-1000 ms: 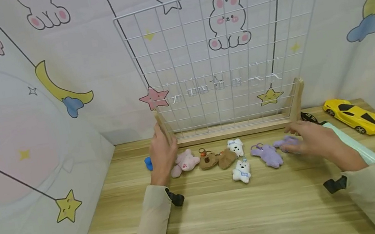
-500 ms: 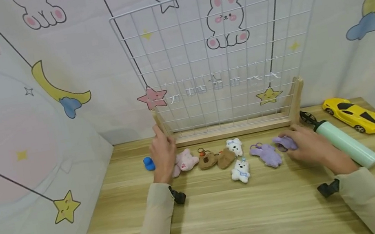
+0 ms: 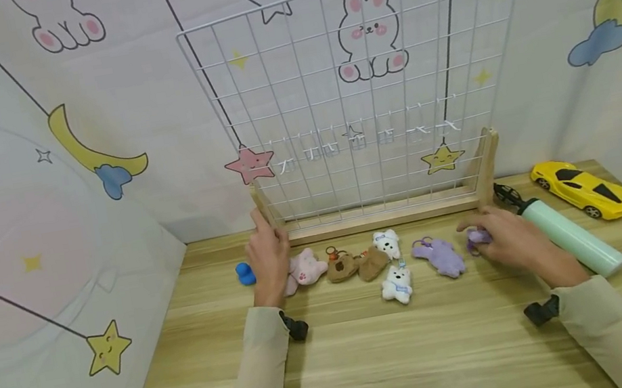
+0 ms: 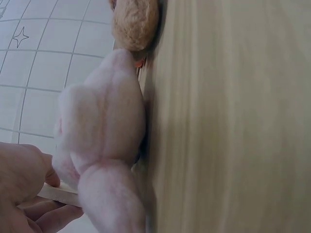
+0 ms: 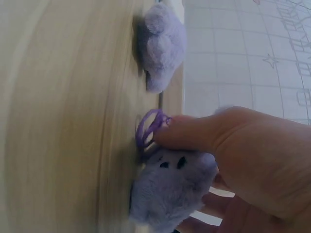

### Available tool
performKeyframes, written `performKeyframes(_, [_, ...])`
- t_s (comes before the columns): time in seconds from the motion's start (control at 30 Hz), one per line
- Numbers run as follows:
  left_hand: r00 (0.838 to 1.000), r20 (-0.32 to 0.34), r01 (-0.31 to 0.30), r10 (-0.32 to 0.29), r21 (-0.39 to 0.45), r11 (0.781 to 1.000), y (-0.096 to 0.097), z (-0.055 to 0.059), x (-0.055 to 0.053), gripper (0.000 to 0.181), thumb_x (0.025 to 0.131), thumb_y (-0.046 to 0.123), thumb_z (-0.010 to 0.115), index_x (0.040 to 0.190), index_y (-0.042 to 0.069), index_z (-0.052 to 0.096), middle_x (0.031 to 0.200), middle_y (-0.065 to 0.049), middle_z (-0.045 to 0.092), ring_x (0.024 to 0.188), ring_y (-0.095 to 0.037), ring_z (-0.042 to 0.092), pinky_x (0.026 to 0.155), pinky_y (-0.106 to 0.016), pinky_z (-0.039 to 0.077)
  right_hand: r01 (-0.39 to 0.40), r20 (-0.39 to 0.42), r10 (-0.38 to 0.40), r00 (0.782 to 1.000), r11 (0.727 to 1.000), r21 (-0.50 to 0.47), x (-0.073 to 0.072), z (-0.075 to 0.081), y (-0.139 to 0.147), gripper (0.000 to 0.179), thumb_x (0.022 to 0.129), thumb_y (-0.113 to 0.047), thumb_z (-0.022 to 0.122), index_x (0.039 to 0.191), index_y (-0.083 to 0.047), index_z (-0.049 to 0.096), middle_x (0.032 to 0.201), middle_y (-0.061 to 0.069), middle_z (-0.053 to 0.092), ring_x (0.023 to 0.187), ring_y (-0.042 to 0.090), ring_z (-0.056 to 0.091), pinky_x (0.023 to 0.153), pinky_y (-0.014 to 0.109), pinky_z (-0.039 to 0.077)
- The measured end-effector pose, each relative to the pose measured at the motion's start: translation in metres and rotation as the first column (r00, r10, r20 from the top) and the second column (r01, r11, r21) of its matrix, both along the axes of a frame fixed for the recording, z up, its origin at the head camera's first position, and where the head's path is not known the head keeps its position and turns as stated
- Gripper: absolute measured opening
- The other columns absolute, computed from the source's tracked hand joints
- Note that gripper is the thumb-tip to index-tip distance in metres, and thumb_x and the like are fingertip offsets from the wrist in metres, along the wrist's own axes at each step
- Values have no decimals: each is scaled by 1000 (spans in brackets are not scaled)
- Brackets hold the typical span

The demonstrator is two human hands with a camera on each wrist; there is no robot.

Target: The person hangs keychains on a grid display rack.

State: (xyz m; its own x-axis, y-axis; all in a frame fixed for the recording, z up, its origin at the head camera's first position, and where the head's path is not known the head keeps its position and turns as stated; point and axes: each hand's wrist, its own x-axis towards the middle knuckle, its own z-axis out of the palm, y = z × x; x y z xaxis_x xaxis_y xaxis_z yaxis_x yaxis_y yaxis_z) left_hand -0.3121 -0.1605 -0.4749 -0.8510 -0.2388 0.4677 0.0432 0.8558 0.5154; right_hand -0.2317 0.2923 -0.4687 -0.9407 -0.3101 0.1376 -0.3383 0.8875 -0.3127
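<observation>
My left hand (image 3: pixel 268 263) holds the left upright of a wooden stand (image 3: pixel 389 216); in the left wrist view its thumb and fingers lie either side of the wood (image 4: pixel 60 194). Beside that wrist lies a pink plush keychain (image 4: pixel 104 116). My right hand (image 3: pixel 506 237) pinches a purple plush keychain (image 5: pixel 170 187), thumb near its purple ring (image 5: pixel 148 128), just at the table surface. The head view shows little of this plush. A second purple plush keychain (image 3: pixel 442 258) lies to its left. The stand carries a white wire grid (image 3: pixel 373 94) with several small hooks.
Two brown plush keychains (image 3: pixel 372 265) and two white plush bears (image 3: pixel 397 284) lie mid-row. A small blue object (image 3: pixel 245 273) is left of my left hand. On the right are a mint-green pump-like cylinder (image 3: pixel 574 237) and a yellow toy car (image 3: pixel 583 189).
My right hand has reached left onto the outer purple plush keychain and taken hold of it, and the plush has turned under the fingers. My left hand stays at the stand.
</observation>
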Motion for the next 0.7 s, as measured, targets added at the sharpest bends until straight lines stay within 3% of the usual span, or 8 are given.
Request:
performKeyframes(0.13, [1000, -7, 4, -4, -1, 1000, 1, 0, 0, 39, 100, 7, 65, 135, 5, 47, 92, -32, 75, 72, -52, 73, 61, -60, 56, 41, -9, -41, 999, 999, 11, 0, 1, 1, 22, 95, -22, 81, 117, -16, 83, 116, 17, 71, 100, 36, 70, 81, 60, 57])
performKeyframes(0.37, [999, -31, 7, -7, -11, 1000, 0, 1, 0, 38, 99, 6, 66, 133, 5, 47, 89, -31, 75, 69, -51, 72, 60, -60, 55, 170, -23, -170, 985, 985, -37, -1, 9, 2, 29, 98, -34, 78, 114, -11, 84, 104, 12, 75, 87, 29, 67, 59, 44, 51])
performKeyframes(0.57, [999, -42, 11, -12, -11, 1000, -1, -2, -2, 38, 99, 6, 66, 133, 5, 48, 88, -30, 75, 69, -51, 71, 60, -60, 55, 206, -52, -213, 976, 972, -117, 0, 14, 3, 26, 102, -31, 72, 117, -13, 83, 114, 17, 78, 98, 38, 72, 61, 47, 54])
performKeyframes(0.7, [999, -41, 8, -8, -6, 1000, -1, -3, -2, 39, 99, 6, 66, 134, 5, 48, 90, -31, 75, 69, -52, 72, 60, -61, 55, 219, -61, -233, 971, 959, -179, 1, 15, 4, 27, 102, -26, 71, 122, -13, 82, 116, 20, 80, 98, 38, 74, 60, 42, 53])
